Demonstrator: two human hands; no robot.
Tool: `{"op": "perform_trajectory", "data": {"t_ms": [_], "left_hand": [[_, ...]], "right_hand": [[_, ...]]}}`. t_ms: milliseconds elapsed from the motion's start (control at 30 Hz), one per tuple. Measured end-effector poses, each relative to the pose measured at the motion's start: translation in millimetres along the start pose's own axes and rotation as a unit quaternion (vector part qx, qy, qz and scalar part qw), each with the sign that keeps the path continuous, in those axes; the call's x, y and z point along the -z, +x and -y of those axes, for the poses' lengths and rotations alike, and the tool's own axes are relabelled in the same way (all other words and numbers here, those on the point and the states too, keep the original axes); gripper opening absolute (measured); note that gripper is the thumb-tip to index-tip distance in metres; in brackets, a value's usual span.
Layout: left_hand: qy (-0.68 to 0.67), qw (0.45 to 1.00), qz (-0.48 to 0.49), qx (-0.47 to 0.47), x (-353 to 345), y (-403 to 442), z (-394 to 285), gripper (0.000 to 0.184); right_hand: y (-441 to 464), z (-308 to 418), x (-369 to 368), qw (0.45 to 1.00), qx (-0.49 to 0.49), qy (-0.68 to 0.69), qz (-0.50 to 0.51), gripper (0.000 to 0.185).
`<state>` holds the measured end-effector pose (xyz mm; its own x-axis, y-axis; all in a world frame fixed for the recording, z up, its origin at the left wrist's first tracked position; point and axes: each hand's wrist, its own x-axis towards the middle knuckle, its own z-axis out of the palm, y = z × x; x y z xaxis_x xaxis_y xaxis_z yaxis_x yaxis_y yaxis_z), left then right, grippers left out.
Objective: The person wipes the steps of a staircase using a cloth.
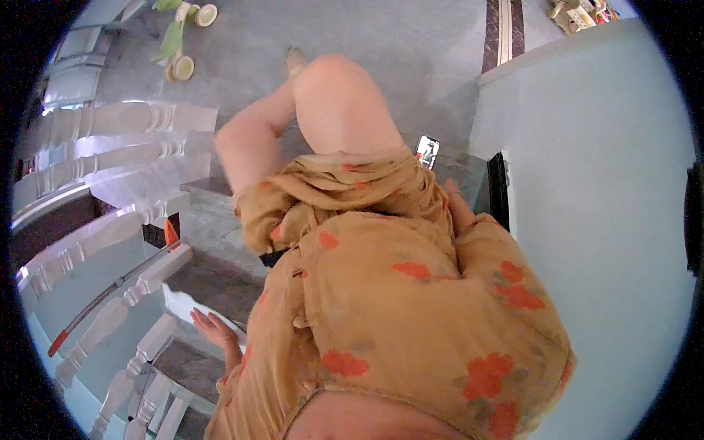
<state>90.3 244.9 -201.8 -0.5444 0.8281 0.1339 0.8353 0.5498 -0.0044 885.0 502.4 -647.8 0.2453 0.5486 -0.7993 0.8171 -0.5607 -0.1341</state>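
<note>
My left hand (214, 330) is low at the left, beside a stair step. Its fingers stretch out flat over a white cloth (182, 304), which looks thin and sheet-like. The sleeve hides the wrist. My right hand (460, 207) shows only in part beside my right thigh, at the edge of the patterned dress (381, 293). Most of its fingers are hidden, so their hold cannot be made out. Just beyond it is a phone (427, 152) with a lit screen; whether the hand touches it is unclear.
Grey stone steps (220, 271) lie under and beside me. A white baluster railing (117, 238) runs along the left, with a long pole (110, 290) near it. At right stands a pale blue wall (587, 205). A green wheeled toy (174, 44) is on the floor (249, 37) ahead.
</note>
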Motion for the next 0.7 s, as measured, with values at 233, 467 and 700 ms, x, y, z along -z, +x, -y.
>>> {"op": "perform_trajectory", "data": {"t_ms": [233, 467, 700], "left_hand": [[0.008, 0.999, 0.014, 0.052, 23, 7, -35, 0.053], [0.023, 0.996, -0.017, 0.088, 17, -2, -35, 0.05], [0.052, 0.992, -0.082, 0.083, 19, -2, -40, 0.046]], "right_hand": [[-159, 126, 109, 1.0, -0.009, -0.002, -0.023, 0.052], [-167, 109, 137, 0.998, -0.006, -0.057, -0.035, 0.054], [-114, 137, 191, 0.992, 0.041, -0.066, -0.103, 0.057]]}}
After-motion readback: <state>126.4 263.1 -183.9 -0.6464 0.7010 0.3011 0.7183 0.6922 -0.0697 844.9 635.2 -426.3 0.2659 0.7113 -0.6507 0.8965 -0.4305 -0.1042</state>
